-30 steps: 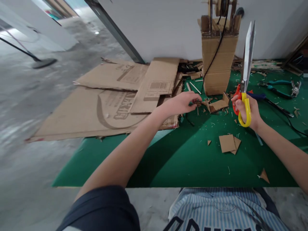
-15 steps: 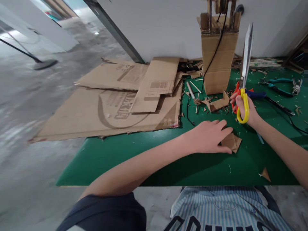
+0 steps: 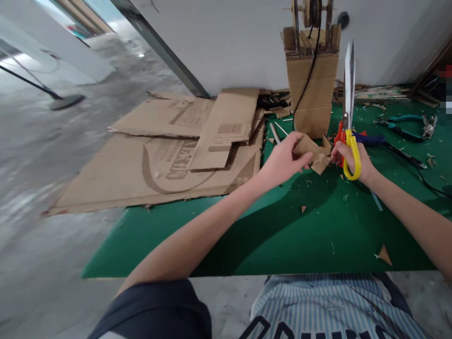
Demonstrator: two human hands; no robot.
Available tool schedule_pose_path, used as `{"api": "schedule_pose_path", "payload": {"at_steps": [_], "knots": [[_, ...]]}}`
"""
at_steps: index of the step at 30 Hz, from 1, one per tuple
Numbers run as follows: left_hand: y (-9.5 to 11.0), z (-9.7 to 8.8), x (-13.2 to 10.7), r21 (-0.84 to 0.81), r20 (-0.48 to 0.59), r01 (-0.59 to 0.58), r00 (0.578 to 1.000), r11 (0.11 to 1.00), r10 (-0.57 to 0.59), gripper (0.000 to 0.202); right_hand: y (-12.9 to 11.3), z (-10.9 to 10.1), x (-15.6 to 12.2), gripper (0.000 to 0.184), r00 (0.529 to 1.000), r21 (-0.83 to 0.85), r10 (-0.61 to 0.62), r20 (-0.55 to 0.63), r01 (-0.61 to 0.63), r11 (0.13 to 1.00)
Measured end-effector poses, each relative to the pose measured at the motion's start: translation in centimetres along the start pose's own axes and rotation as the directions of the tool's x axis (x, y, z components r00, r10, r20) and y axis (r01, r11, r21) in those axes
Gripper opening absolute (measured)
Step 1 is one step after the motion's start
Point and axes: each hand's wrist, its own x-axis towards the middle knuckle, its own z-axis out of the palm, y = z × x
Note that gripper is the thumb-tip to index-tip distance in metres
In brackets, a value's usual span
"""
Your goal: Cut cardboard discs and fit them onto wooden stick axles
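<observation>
My left hand (image 3: 285, 159) is closed on a small cardboard piece (image 3: 320, 163), raised a little above the table, with thumb in front and fingers behind. A folded cardboard scrap (image 3: 325, 142) lies right behind it; where one ends and the other begins is hard to tell. In my right hand (image 3: 356, 162) are scissors (image 3: 349, 94), held by the yellow and red handles, blades pointing up and away. The right fingertips are close to the cardboard piece's right edge; whether they touch it I cannot tell. Behind both hands stands a tall cardboard tower (image 3: 312, 89).
Large cardboard sheets (image 3: 151, 165) cover the left of the green table (image 3: 247, 249) and overhang its edge. Teal-handled pliers (image 3: 406, 125) and a blue-handled tool (image 3: 374, 139) with a cord lie at right. Scraps (image 3: 384, 255) are scattered about. A white wall (image 3: 240, 42) stands behind.
My left hand has moved up and left from the table's front area, picking up the small cardboard piece. My right hand with the scissors has shifted slightly left. The view has moved a little.
</observation>
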Motion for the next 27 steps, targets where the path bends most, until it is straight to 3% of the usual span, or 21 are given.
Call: {"api": "schedule_pose_path", "payload": {"at_steps": [2, 4, 8, 11, 14, 16, 19, 22, 24, 27], "knots": [[-0.2, -0.5, 0.8, -0.231, -0.095, 0.002, 0.995, 0.973, -0.024, 0.021, 0.1, 0.0, -0.1, 0.067, 1.0, 0.044, 0.015, -0.011, -0.015, 0.999], [-0.4, -1.0, 1.3, -0.362, -0.15, -0.029, 0.988, 0.932, -0.027, 0.013, 0.2, 0.0, -0.2, 0.067, 1.0, 0.056, 0.007, 0.001, -0.007, 0.998], [-0.9, -1.8, 1.6, -0.366, -0.21, -0.084, 0.978, 0.927, 0.006, 0.006, 0.5, 0.0, -0.5, 0.067, 0.996, -0.013, -0.079, 0.047, 0.08, 0.997], [-0.9, -1.9, 1.1, -0.24, -0.155, -0.078, 0.987, 0.968, 0.041, 0.017, 0.9, 0.0, -0.4, 0.067, 0.993, -0.052, -0.107, 0.051, 0.11, 0.993], [-0.5, -1.1, 0.2, -0.041, 0.047, -0.081, 0.995, 0.996, 0.083, 0.032, 1.2, 0.0, -0.2, 0.066, 0.994, -0.057, -0.101, 0.032, 0.103, 0.993], [-0.4, 0.0, -0.1, 0.165, 0.139, -0.134, 0.984, 0.977, 0.111, 0.029, 1.3, -0.1, -0.1, 0.064, 0.995, -0.054, -0.097, 0.023, 0.098, 0.994], [-0.4, 2.2, -0.4, 0.488, 0.203, -0.163, 0.977, 0.857, 0.07, 0.036, 1.1, -0.1, 0.0, 0.066, 0.997, -0.023, -0.074, 0.034, 0.075, 0.997], [-0.4, 3.7, -0.7, 0.735, 0.182, -0.185, 0.981, 0.652, 0.073, 0.041, 0.9, -0.1, 0.0, 0.068, 0.999, 0.012, -0.037, 0.011, 0.037, 0.999], [-0.3, 3.8, -0.9, 0.803, 0.165, -0.196, 0.981, 0.563, 0.106, 0.043, 0.9, -0.1, 0.0, 0.067, 1.0, 0.036, -0.018, -0.002, 0.018, 0.999], [-0.1, 2.3, -0.9, 0.803, 0.109, -0.208, 0.973, 0.559, 0.205, 0.042, 0.8, 0.0, -0.1, 0.064, 1.0, 0.066, -0.002, 0.005, 0.001, 0.998]]}}
